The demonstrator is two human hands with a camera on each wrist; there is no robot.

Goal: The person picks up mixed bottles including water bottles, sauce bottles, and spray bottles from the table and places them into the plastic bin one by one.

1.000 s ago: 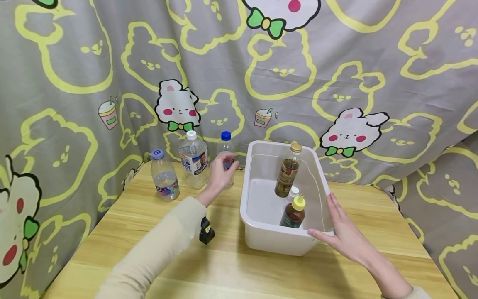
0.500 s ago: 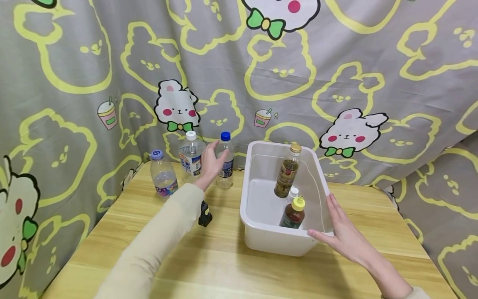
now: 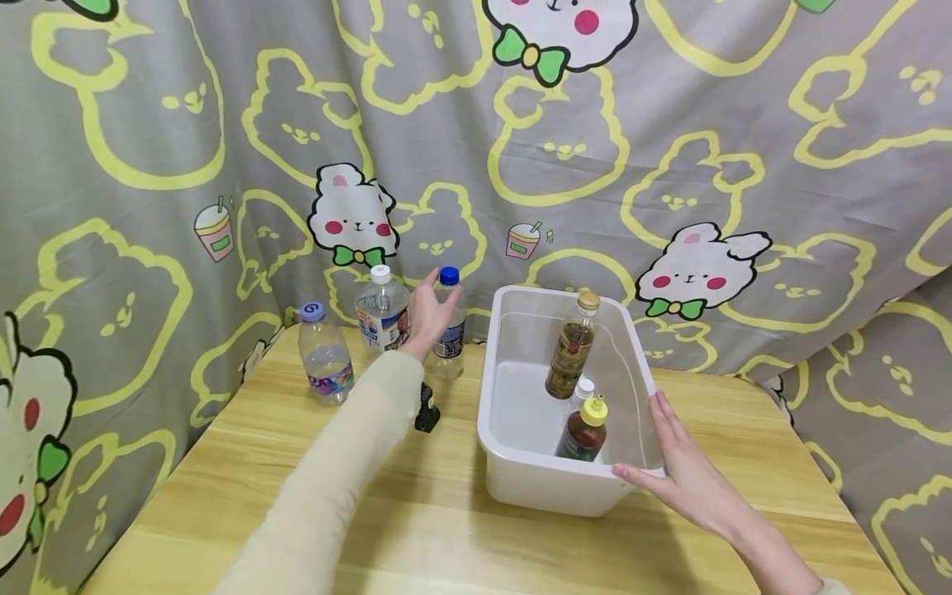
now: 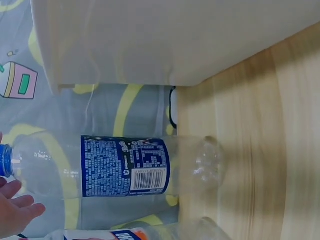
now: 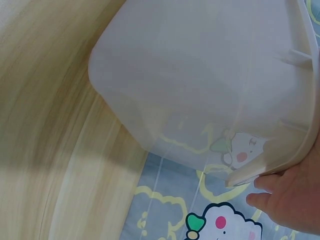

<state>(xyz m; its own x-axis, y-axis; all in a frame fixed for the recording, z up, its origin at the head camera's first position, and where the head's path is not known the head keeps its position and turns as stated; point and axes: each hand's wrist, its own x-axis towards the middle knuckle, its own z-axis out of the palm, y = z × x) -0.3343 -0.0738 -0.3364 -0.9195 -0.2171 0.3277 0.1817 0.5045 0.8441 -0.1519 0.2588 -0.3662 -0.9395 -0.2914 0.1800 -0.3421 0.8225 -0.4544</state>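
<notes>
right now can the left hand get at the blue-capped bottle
Probably yes: the left hand is right by the neck of the blue-capped bottle, thumb and fingers apart, and nothing seems to stand between them. The tub is beside the bottle, with a gap.

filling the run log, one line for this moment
left hand: at blue-capped bottle | right hand: on tub | tub: bottles inside

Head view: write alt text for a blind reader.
A person's left hand, fingers open, is beside the top of a blue-capped bottle; the right hand rests on a white tub with bottles inside, set on a wooden table.
</notes>
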